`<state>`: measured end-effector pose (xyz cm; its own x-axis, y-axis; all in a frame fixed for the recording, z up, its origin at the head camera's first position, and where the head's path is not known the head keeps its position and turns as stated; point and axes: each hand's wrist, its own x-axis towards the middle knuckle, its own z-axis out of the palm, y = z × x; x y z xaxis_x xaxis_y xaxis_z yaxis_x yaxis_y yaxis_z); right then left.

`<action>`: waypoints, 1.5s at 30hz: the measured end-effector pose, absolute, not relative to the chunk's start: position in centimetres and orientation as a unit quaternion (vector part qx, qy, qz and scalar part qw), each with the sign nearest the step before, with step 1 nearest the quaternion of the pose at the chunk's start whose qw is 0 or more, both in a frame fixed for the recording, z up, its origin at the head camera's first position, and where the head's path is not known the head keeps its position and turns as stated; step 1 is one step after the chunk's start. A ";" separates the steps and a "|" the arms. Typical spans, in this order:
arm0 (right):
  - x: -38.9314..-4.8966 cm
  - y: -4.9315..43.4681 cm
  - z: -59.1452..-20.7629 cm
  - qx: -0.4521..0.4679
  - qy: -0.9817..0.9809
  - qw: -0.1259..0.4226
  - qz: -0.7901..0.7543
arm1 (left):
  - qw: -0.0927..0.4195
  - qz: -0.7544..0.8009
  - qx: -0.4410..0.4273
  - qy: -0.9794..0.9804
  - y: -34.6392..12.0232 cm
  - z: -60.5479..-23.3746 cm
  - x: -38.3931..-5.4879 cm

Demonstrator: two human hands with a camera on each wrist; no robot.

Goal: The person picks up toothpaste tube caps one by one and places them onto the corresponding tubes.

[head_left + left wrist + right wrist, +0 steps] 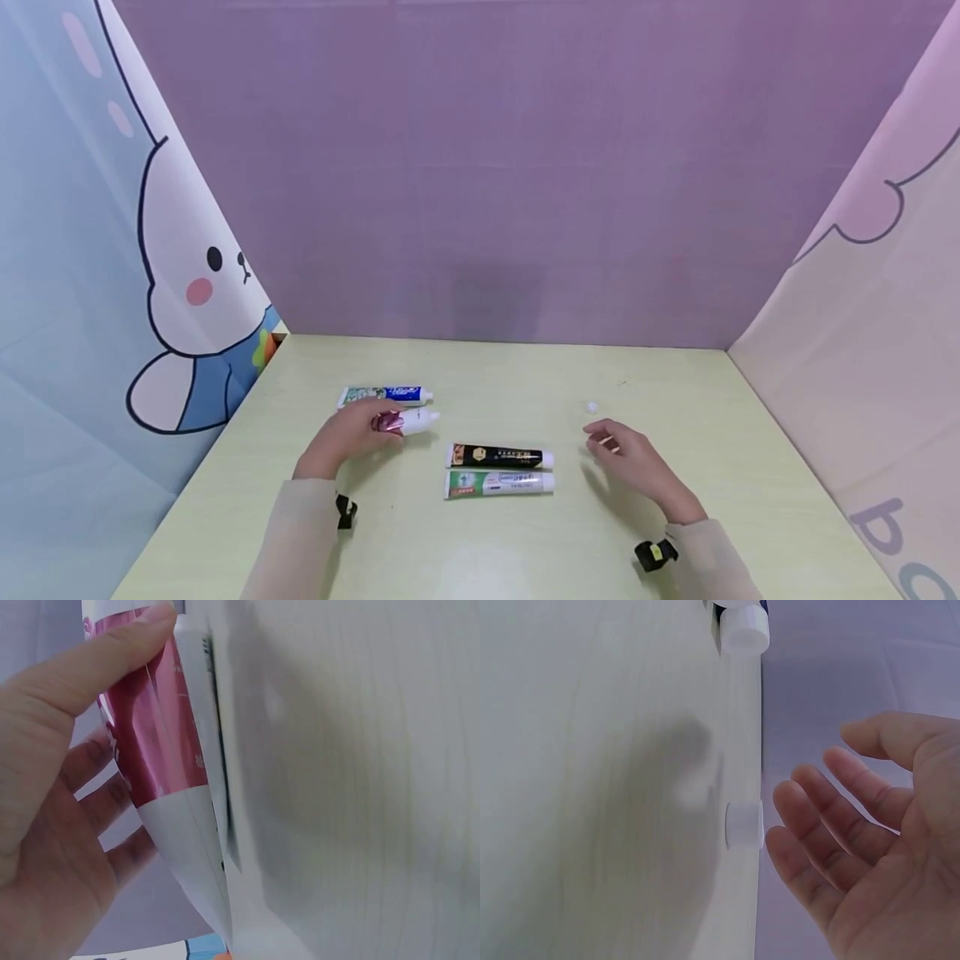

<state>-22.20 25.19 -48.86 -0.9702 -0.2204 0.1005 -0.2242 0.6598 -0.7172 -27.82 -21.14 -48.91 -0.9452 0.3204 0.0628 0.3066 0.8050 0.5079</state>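
A purple cloth [480,167] hangs across the back; a blue cloth [67,333] with a printed rabbit [206,275] flanks it on the left and a pale pink cloth [877,358] on the right. They border a pale table [465,550] with a light, wood-like grain, where both arms cast soft shadows. Two beige sleeves [292,542] come in from the near edge. The left hand [347,437] holds the red tube [414,421], red and white, between thumb and fingers at the table's left, its narrow white end pointing right; whether its tail touches the table I cannot tell. The right hand [633,458] is relaxed over the right side, fingers loosely bent, thumb apart from them. Between the hands, nearer the person, the black tube [491,456] and the green tube [498,483] lie side by side, white caps to the right. The blue tube [405,395] lies just beyond the red one, partly hidden by the left hand. Each wrist carries a small black device [656,554]. A loose white cap [592,407] sits just beyond the right fingertips, apart from them.
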 end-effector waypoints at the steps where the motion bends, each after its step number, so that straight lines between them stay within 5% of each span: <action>1: -22.3 25.2 -48.8 0.122 -0.912 0.006 0.393 | 0.014 0.271 0.163 0.948 -21.0 -48.8 -27.7; 45: -26.6 26.6 -51.6 0.049 -0.933 -0.010 0.358 | -0.028 0.239 0.272 0.932 -17.8 -47.7 -27.0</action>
<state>-26.57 26.62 -51.60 -0.9949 -0.0993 0.0167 -0.0850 0.7394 -0.6679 -26.96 -17.75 -47.74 -0.8507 0.4932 0.1819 0.5199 0.7377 0.4307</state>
